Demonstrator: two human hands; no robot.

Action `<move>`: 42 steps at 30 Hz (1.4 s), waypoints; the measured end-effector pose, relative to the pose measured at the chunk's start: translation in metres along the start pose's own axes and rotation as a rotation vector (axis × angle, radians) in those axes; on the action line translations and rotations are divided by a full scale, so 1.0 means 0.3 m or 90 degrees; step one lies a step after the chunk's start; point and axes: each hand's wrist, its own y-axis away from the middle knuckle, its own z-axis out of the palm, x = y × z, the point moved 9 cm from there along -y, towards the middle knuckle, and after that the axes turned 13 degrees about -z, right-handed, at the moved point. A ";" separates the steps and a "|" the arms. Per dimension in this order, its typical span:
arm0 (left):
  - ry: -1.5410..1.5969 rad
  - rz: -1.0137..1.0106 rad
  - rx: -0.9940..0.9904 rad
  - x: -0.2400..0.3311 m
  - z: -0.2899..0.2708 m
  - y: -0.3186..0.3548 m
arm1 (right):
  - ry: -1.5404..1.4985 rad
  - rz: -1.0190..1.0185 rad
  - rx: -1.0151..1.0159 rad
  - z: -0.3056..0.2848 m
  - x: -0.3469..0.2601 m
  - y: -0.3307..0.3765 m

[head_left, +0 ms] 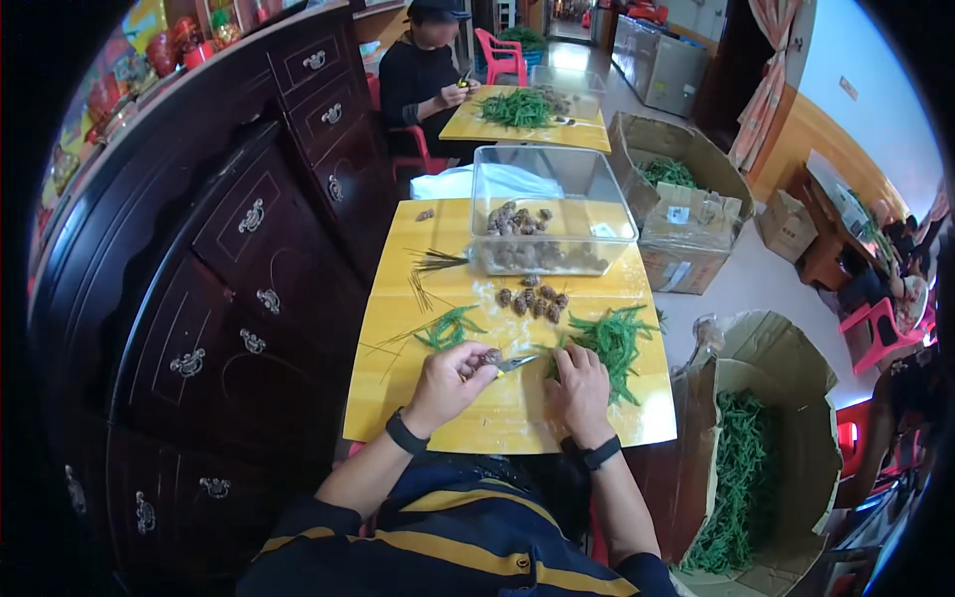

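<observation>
My left hand [453,383] is closed around a pair of pliers [517,363] with yellow on the handles and silver jaws pointing right. A brown pine cone [491,356] sits at the same hand's fingertips. My right hand [581,391] lies palm down on the yellow board [487,423], fingers stretched forward, at the left edge of a pile of green artificial sprigs [619,348]. Its fingertips touch the sprigs; whether one is pinched I cannot make out. Ahead lie a cluster of pine cones [532,300], a few loose sprigs [450,328] and thin dark wires [438,261].
A clear plastic bin [622,239] with pine cones stands at the board's far side. Cardboard boxes [786,368] [681,244] of greenery flank the right. Dark wooden cabinets [249,298] line the left. Beyond, a co-worker [423,85] sits at another yellow table [557,139].
</observation>
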 end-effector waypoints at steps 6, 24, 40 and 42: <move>0.158 -0.078 -0.040 -0.069 0.025 0.047 | -0.061 0.025 0.053 0.046 0.104 0.062; 0.218 -0.064 -0.116 0.026 0.190 0.107 | -1.231 0.388 0.328 0.164 0.154 0.150; 0.199 -0.064 -0.090 0.058 0.135 0.113 | -1.283 0.388 0.341 0.180 0.120 0.140; 0.228 -0.080 -0.098 0.051 0.141 0.118 | -1.288 0.403 0.346 0.176 0.120 0.140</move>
